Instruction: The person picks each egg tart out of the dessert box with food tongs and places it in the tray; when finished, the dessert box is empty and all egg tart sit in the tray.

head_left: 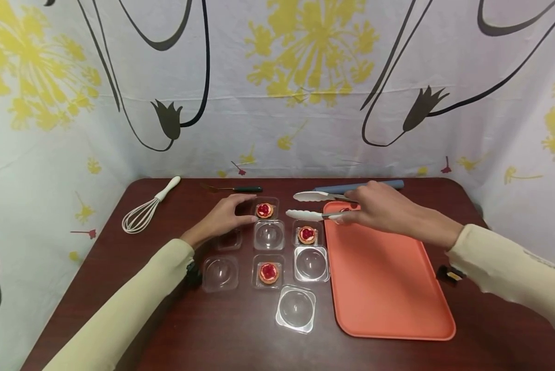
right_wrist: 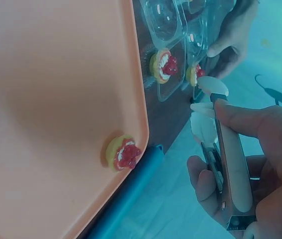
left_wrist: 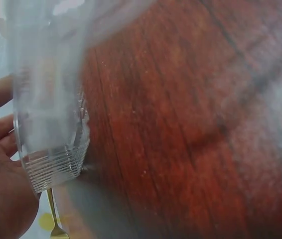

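Note:
My left hand (head_left: 226, 214) holds the left side of a clear plastic container (left_wrist: 56, 164), thumb and fingers spread along its edges. Inside that container sits a small berry tart (head_left: 264, 210). My right hand (head_left: 377, 206) grips a pair of tongs (right_wrist: 225, 149) with white scalloped tips. The tips stand apart with nothing between them, over the far left corner of an orange tray (head_left: 384, 278). On the tray, at that corner, lies another tart (right_wrist: 123, 153), mostly covered by the hand and tongs in the head view. Two more tarts, the middle one (head_left: 307, 235) and the near one (head_left: 269, 273), sit in clear containers.
Several clear domed lids, such as the near lid (head_left: 296, 308) and the left lid (head_left: 220, 273), lie around the containers. A whisk (head_left: 150, 208) lies far left. A dark-handled utensil (head_left: 247, 189) and a blue rolled item (head_left: 324, 188) lie along the back edge, before a patterned curtain (head_left: 277, 103).

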A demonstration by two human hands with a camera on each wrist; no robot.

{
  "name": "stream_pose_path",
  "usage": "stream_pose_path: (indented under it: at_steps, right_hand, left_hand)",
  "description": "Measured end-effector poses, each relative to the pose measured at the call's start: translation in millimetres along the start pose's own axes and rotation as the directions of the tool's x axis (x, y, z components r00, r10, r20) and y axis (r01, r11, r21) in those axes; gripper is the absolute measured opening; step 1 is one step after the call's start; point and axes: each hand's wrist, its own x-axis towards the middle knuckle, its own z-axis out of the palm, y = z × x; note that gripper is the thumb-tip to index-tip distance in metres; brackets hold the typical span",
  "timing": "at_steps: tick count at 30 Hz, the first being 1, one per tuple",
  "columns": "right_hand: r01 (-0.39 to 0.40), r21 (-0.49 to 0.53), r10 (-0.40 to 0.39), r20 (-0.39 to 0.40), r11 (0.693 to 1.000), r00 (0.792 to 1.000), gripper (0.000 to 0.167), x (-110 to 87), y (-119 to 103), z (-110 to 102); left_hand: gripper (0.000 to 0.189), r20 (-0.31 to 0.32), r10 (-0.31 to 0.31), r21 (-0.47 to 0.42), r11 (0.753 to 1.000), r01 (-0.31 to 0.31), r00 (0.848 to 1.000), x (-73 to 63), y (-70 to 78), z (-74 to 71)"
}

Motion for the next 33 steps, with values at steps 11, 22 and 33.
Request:
stream_pose_path:
  at_steps: [11,22,33]
  right_hand:
    - [0.038,-0.009,-0.037,0.053,0.999,0.998,0.058,37.2,-18.8,14.4]
    - [0.079,-0.062,-0.074,0.091,0.995,0.993,0.052,68.6,-30.2,22.8]
    - [0.076,-0.047,-0.07,0.122,0.996,0.99,0.06,85.7,-33.9,28.3]
  left_hand:
    - [0.068,-0.017,0.02,0.039,0.999,-0.019,1.0,4.4,-3.2,0.7]
    - [0.068,-0.019,0.029,0.055,0.998,-0.028,0.999,6.7,-0.1,1.6]
    - [0.068,-0.019,0.002,0.072,0.997,-0.001,1.0,6.5,1.3,1.1]
